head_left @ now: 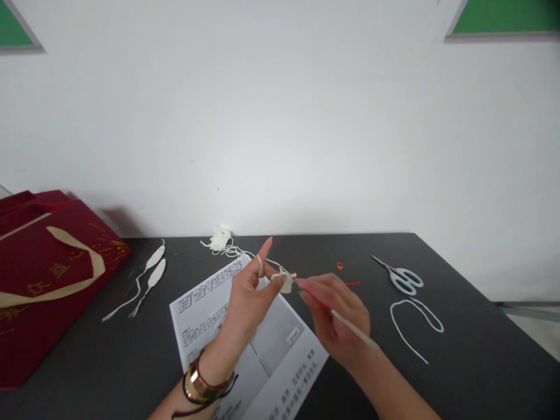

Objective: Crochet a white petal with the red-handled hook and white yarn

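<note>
My left hand point(251, 291) pinches a small cream crochet piece point(286, 284) between thumb and fingers, its index finger raised. White yarn point(273, 263) wraps that finger and runs back to a loose heap of yarn point(220, 238) by the wall. In my right hand point(335, 315) is a crochet hook point(350, 326), gripped like a pen, with a pale handle and a reddish front part. The hook's tip meets the edge of the crochet piece; the exact stitch is too small to make out. Beneath both hands lies a printed instruction sheet point(201, 326).
Scissors point(400, 277) and a cut length of white yarn point(415, 303) lie at right. An orange stitch marker point(340, 266) and a red needle-like piece point(352, 283) are nearer. Two finished white crochet pieces point(156, 272) and a red gift bag point(52, 280) occupy the left.
</note>
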`<state>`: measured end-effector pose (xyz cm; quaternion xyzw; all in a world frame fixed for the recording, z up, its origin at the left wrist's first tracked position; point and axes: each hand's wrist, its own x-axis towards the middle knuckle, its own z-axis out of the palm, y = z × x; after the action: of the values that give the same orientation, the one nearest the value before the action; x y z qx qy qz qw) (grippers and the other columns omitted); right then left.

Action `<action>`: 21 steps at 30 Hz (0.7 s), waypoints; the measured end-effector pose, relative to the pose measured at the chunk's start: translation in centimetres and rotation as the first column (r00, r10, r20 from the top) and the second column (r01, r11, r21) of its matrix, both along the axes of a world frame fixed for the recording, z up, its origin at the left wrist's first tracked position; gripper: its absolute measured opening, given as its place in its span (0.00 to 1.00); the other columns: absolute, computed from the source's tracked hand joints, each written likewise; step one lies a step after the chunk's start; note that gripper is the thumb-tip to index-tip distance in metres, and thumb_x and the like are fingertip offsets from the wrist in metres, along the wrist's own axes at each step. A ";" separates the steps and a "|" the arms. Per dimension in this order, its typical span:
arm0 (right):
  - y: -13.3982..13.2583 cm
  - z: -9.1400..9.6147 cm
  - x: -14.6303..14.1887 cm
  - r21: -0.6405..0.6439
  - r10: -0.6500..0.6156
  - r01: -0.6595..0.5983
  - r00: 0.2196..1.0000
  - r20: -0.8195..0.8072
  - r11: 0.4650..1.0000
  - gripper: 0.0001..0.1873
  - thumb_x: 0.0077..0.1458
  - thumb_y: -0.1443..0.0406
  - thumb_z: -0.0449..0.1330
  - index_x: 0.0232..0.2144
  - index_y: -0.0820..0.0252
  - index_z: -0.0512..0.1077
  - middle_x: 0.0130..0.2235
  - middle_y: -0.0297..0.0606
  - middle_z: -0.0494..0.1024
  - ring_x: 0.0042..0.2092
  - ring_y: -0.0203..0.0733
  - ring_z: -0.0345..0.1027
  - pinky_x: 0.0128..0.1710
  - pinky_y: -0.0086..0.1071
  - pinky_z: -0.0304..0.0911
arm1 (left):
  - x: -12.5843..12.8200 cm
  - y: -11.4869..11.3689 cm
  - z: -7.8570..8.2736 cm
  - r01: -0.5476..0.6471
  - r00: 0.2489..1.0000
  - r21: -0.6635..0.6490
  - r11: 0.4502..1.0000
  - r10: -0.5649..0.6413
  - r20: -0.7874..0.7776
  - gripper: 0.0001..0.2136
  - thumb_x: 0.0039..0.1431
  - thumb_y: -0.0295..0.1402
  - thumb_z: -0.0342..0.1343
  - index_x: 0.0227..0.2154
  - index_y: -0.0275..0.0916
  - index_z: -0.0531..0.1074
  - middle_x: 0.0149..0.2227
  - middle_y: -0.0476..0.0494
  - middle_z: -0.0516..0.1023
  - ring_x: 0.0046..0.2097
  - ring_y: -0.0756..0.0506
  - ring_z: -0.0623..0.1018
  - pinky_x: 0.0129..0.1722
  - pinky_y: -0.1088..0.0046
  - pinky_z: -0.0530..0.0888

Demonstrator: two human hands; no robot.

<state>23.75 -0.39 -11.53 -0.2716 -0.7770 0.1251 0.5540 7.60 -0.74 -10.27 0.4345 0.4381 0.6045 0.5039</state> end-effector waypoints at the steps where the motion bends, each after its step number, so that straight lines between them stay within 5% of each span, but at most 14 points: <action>1: 0.0 -0.3 0.0 0.134 0.015 -0.030 0.994 0.109 0.991 0.20 0.53 0.74 0.58 0.48 0.56 0.70 0.40 0.43 0.79 0.40 0.43 0.73 0.39 0.37 0.71 | 0.0 0.0 0.0 0.027 0.995 -0.030 0.999 -0.024 0.101 0.31 0.48 0.25 0.61 0.57 0.44 0.62 0.25 0.55 0.68 0.28 0.54 0.68 0.36 0.75 0.66; 4: 0.2 -0.8 0.0 0.290 0.025 -0.074 0.985 0.170 0.954 0.25 0.52 0.73 0.59 0.53 0.55 0.67 0.45 0.45 0.78 0.45 0.46 0.71 0.42 0.40 0.70 | -0.2 0.1 0.4 0.165 0.922 -0.096 0.982 -0.119 0.369 0.29 0.46 0.22 0.63 0.54 0.38 0.66 0.25 0.55 0.67 0.26 0.56 0.67 0.33 0.78 0.66; 8: 0.7 -0.7 -0.6 -0.104 0.127 -0.161 0.953 -0.274 0.981 0.16 0.55 0.73 0.56 0.43 0.52 0.74 0.39 0.40 0.78 0.38 0.41 0.72 0.35 0.36 0.70 | -0.7 0.1 1.1 0.246 0.879 -0.101 0.964 -0.178 0.443 0.27 0.46 0.22 0.62 0.52 0.34 0.67 0.27 0.52 0.71 0.29 0.54 0.71 0.35 0.76 0.67; 11: 0.9 -0.6 -1.2 -0.379 0.116 -0.431 0.771 -0.626 0.819 0.08 0.57 0.67 0.57 0.36 0.55 0.76 0.34 0.37 0.77 0.33 0.37 0.70 0.29 0.30 0.70 | -1.0 0.0 1.5 0.253 0.890 -0.098 0.962 -0.192 0.415 0.28 0.47 0.22 0.62 0.53 0.35 0.66 0.28 0.50 0.73 0.30 0.52 0.72 0.36 0.74 0.67; 14: 1.0 -0.5 -1.7 -0.445 0.023 -0.650 0.579 -0.815 0.616 0.07 0.56 0.63 0.58 0.32 0.57 0.76 0.31 0.35 0.77 0.31 0.35 0.69 0.25 0.26 0.69 | -1.1 -0.3 1.8 0.270 0.895 -0.109 0.957 -0.208 0.395 0.28 0.47 0.23 0.63 0.53 0.36 0.66 0.28 0.49 0.73 0.30 0.52 0.71 0.34 0.75 0.66; 17: 0.9 -0.5 -1.9 -0.442 -0.052 -0.769 0.474 -0.879 0.463 0.08 0.54 0.60 0.60 0.32 0.58 0.75 0.30 0.34 0.78 0.28 0.34 0.68 0.23 0.26 0.70 | -1.2 -0.5 1.9 0.282 0.899 -0.097 0.955 -0.227 0.374 0.28 0.47 0.23 0.62 0.54 0.37 0.66 0.28 0.49 0.72 0.30 0.52 0.71 0.33 0.75 0.66; 19: 0.8 -0.5 -2.0 -0.440 -0.065 -0.791 0.458 -0.886 0.425 0.08 0.54 0.60 0.60 0.32 0.58 0.75 0.30 0.34 0.78 0.27 0.33 0.68 0.22 0.26 0.70 | -1.3 -0.6 1.9 0.282 0.904 -0.075 0.956 -0.239 0.356 0.28 0.48 0.23 0.62 0.54 0.38 0.66 0.28 0.50 0.71 0.29 0.53 0.70 0.33 0.75 0.66; 21: 0.7 -0.4 -1.9 -0.452 -0.044 -0.756 0.492 -0.870 0.474 0.07 0.53 0.61 0.61 0.32 0.58 0.76 0.30 0.35 0.79 0.28 0.34 0.69 0.23 0.26 0.70 | -1.3 -0.6 1.9 0.260 0.916 -0.054 0.964 -0.229 0.328 0.29 0.48 0.23 0.62 0.55 0.40 0.64 0.28 0.51 0.70 0.30 0.53 0.70 0.34 0.75 0.66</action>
<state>21.86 0.26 -11.89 -0.2071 -0.3358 0.6977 0.5980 6.26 -1.30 -8.38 0.3573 0.3219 0.5770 0.6601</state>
